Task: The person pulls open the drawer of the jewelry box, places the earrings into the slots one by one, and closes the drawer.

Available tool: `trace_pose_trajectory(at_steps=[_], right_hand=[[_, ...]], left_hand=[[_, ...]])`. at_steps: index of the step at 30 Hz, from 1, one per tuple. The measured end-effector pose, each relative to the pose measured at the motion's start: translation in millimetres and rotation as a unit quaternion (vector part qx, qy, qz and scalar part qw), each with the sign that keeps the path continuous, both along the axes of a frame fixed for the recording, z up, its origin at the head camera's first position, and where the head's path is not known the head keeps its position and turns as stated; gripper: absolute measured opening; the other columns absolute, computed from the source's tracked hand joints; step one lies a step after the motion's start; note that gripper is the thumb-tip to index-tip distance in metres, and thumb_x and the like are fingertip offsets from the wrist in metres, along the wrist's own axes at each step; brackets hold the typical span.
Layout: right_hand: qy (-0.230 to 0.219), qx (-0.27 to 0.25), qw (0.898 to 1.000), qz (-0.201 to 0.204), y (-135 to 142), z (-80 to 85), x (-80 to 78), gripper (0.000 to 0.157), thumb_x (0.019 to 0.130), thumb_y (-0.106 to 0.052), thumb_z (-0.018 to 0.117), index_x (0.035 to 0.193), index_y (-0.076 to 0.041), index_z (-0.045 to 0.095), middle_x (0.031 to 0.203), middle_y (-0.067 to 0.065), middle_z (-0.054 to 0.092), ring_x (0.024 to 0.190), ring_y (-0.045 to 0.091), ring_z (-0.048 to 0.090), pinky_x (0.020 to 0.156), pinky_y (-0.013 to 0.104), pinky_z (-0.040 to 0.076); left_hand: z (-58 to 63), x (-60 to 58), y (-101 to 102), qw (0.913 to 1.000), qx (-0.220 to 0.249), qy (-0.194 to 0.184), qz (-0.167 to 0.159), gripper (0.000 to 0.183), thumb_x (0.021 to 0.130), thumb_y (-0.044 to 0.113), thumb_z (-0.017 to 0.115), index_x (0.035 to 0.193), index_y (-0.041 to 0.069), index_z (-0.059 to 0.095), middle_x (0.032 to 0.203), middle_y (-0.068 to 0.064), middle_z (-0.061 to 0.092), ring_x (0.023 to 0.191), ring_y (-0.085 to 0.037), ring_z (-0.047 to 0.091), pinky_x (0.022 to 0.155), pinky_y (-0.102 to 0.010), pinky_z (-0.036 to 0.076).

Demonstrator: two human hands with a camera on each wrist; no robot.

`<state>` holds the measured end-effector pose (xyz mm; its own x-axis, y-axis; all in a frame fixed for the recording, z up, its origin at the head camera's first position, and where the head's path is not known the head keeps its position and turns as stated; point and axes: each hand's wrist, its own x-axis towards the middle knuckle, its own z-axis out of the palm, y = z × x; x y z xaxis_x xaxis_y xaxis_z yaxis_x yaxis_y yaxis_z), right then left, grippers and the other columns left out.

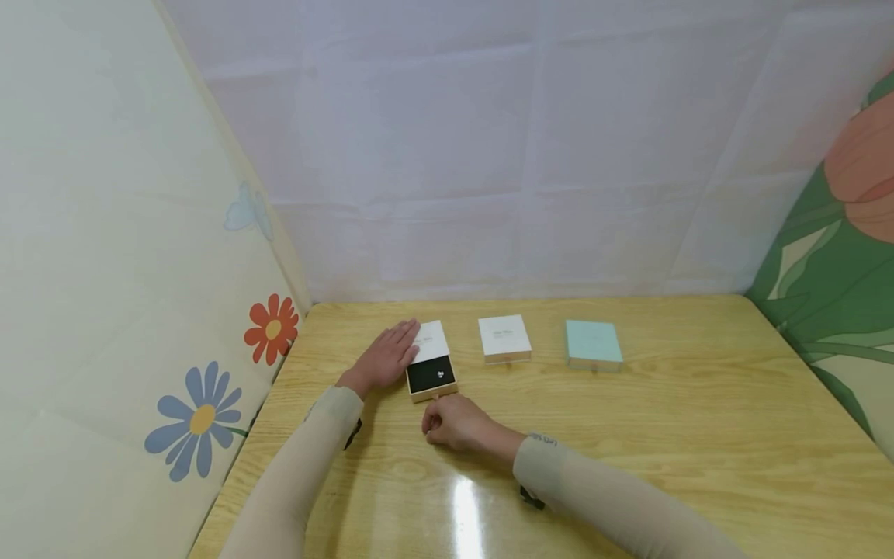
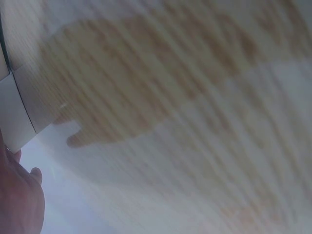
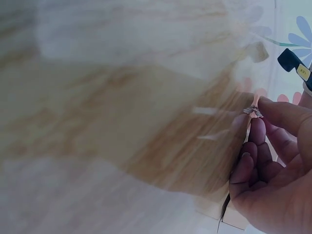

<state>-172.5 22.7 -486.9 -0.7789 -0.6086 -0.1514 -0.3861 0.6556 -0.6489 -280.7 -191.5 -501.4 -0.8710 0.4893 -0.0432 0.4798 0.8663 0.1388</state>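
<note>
A white drawer-style box (image 1: 429, 341) has its drawer (image 1: 431, 396) pulled out toward me, showing a black lining with a small sparkling piece of jewellery (image 1: 441, 374) on it. My left hand (image 1: 386, 356) rests along the left side and top of this box, fingers straight. In the left wrist view the white box (image 2: 18, 114) is beside that hand's edge. Just in front of the drawer, my right hand (image 1: 457, 421) has curled fingers. The right wrist view shows its thumb and forefinger pinching a small pinkish piece with a silvery, winged ornament (image 3: 253, 112).
To the right stand another white box (image 1: 505, 339) and a pale turquoise box (image 1: 594, 345), both closed. They sit on a glossy wood-grain table (image 1: 670, 435). Flower-printed cloth (image 1: 112, 233) hangs at the left, and a pale plain cloth (image 1: 489, 147) hangs behind.
</note>
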Motion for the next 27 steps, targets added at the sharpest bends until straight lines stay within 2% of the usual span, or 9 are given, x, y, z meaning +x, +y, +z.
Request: trace_pose_trajectory(at_steps=[6,14,21,27], right_hand=[[-0.004,0.0,1.0,-0.006,0.6,-0.5,-0.8,0.008,0.085,-0.015,0.077,0.086,-0.019,0.07,0.078,-0.011,0.061,0.073,0.002,0.054,0.069,0.019,0.047],[0.007,0.005,1.0,-0.014,0.8,0.6,0.3,0.014,0.084,-0.011,0.075,0.08,-0.021,0.067,0.075,-0.011,0.059,0.07,0.003,0.053,0.066,0.019,0.046],[0.021,0.025,0.999,-0.016,-1.3,1.8,1.1,0.013,0.084,-0.011,0.073,0.079,-0.021,0.066,0.075,-0.01,0.058,0.071,0.005,0.052,0.066,0.02,0.045],[-0.005,0.025,0.999,-0.026,-2.7,2.3,0.8,0.011,0.083,-0.01,0.072,0.078,-0.019,0.068,0.075,-0.009,0.059,0.069,0.006,0.053,0.063,0.021,0.046]], left_hand=[[1.3,1.7,0.5,1.0,-0.004,-0.004,0.003,0.061,0.11,0.04,0.023,0.162,0.01,0.01,0.17,-0.007,0.013,0.157,-0.028,0.013,0.129,-0.048,0.013],[1.3,2.2,0.6,0.9999,0.009,-0.006,-0.002,0.062,0.11,0.041,0.023,0.162,0.008,0.012,0.169,-0.01,0.014,0.156,-0.031,0.014,0.128,-0.052,0.014],[2.1,1.5,0.7,0.9999,0.01,-0.007,-0.002,0.062,0.11,0.04,0.024,0.161,0.007,0.013,0.169,-0.01,0.015,0.156,-0.031,0.014,0.128,-0.052,0.015],[1.5,0.8,0.2,0.9999,0.007,-0.007,0.001,0.063,0.11,0.041,0.023,0.162,0.008,0.011,0.169,-0.009,0.014,0.156,-0.03,0.014,0.128,-0.051,0.015]])
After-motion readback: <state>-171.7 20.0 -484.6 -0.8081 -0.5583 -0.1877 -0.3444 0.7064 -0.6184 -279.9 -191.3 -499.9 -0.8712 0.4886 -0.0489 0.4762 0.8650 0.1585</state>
